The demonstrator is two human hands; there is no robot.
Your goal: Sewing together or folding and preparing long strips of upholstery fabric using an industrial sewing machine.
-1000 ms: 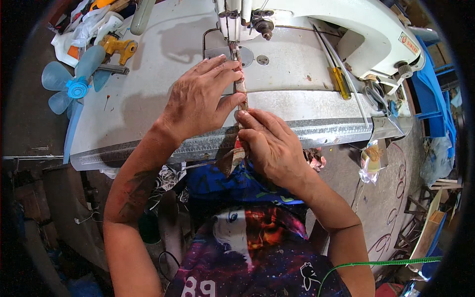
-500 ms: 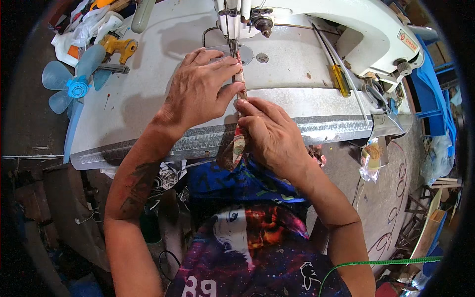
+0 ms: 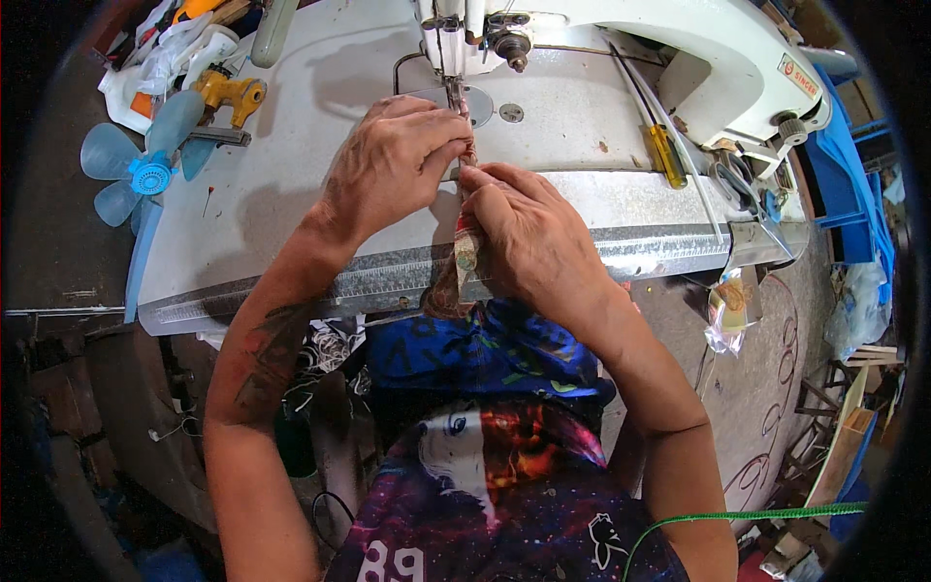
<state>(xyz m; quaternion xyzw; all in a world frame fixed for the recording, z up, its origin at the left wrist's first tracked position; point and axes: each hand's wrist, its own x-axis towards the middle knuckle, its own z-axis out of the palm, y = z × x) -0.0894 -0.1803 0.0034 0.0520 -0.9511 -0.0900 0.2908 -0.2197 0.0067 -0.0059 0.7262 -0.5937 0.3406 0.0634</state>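
Note:
A narrow folded strip of patterned fabric runs from under the presser foot of a white sewing machine toward my lap. Close in front of the foot, my left hand pinches the strip between thumb and fingers. Just nearer to me, my right hand grips the same strip, its fingers closed on the folded cloth. The loose end of the fabric hangs over the table's front edge below my right hand. My fingers hide part of the strip between the two hands.
On the machine table lie a yellow-handled screwdriver, a white rod and scissors at the right. A metal ruler lines the front edge. Blue fan blades and a yellow tool part sit at the left.
Both hands have shifted slightly, and the left fingers have drawn together from a flatter spread into a pinch. The fabric has moved a little toward the presser foot, its loose end hanging straighter.

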